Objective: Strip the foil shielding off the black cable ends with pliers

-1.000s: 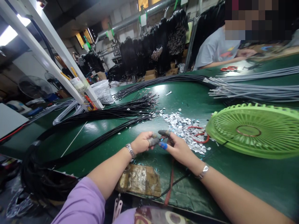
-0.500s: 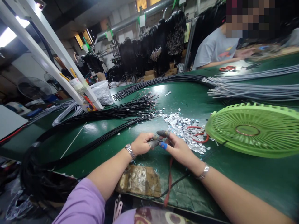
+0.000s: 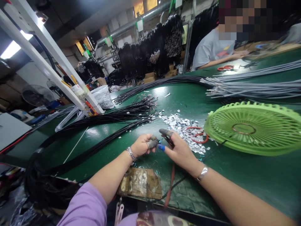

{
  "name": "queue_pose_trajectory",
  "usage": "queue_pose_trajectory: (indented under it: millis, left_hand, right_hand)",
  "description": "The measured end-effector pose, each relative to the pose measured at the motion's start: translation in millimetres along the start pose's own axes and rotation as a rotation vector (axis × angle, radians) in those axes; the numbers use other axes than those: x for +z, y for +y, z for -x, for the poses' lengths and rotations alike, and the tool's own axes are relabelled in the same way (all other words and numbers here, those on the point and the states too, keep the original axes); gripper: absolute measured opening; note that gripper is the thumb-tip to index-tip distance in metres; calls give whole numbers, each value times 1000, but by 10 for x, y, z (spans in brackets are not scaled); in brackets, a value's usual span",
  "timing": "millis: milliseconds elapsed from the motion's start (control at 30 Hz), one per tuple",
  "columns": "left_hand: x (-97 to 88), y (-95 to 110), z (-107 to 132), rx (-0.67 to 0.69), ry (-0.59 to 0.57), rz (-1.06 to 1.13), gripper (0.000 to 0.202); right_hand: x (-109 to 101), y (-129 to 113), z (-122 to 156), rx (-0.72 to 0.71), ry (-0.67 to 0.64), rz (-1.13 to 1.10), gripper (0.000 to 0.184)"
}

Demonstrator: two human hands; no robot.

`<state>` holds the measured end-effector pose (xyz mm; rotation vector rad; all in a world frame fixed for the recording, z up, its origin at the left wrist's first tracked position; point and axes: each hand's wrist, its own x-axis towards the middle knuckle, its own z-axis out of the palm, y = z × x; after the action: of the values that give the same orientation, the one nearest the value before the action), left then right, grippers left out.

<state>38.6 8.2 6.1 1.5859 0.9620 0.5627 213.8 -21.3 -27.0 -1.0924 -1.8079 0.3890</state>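
My left hand (image 3: 142, 145) is closed in a pinch, with grey covers on the thumb and forefinger. A tiny dark piece with a blue end pokes out past its fingertips; what it is, I cannot make out. Facing it, a short gap away, my right hand (image 3: 180, 152) has its thumb and forefinger apart. That thumb wears a blue cover and the fingers grey ones. Just beyond my hands lies a heap of small silvery foil scraps (image 3: 175, 121), with red-handled scissors (image 3: 199, 138) partly in it. Black cables (image 3: 131, 125) run in from the left, ends toward the heap.
A green fan (image 3: 254, 125) lies at the right. Grey cables (image 3: 256, 86) and red-handled scissors (image 3: 225, 68) are farther back, near a person in a grey shirt (image 3: 209, 47). A taped cardboard piece (image 3: 143, 183) lies at the near edge, and a white post (image 3: 58, 62) stands left.
My right hand has drawn slightly away from the left, and its thumb and forefinger are farther apart. A small blue end now shows at my left fingertips. The view has shifted a little.
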Motion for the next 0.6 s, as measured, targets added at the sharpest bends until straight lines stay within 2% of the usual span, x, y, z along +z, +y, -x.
queue_pose_trajectory:
  millis: [67, 167, 267, 400, 533, 600]
  left_hand:
    - [10, -2, -9, 13, 64, -24, 45]
    - [27, -11, -25, 11, 132, -68, 37]
    - [49, -19, -34, -5, 177, -138, 25]
    - [79, -4, -23, 42, 201, -274, 14]
    - [85, 29, 4, 125, 205, -416, 19]
    - [70, 37, 13, 132, 156, -374, 19]
  right_hand:
    - [-11, 25, -9, 0, 41, 46, 42]
    - [-1, 61, -14, -58, 62, 110, 34]
    - [28, 83, -18, -94, 45, 168, 23]
    - [24, 95, -41, -50, 6, 203, 14]
    - [-24, 81, -86, 98, -40, 36, 2]
    - [-35, 50, -99, 259, -114, -216, 14]
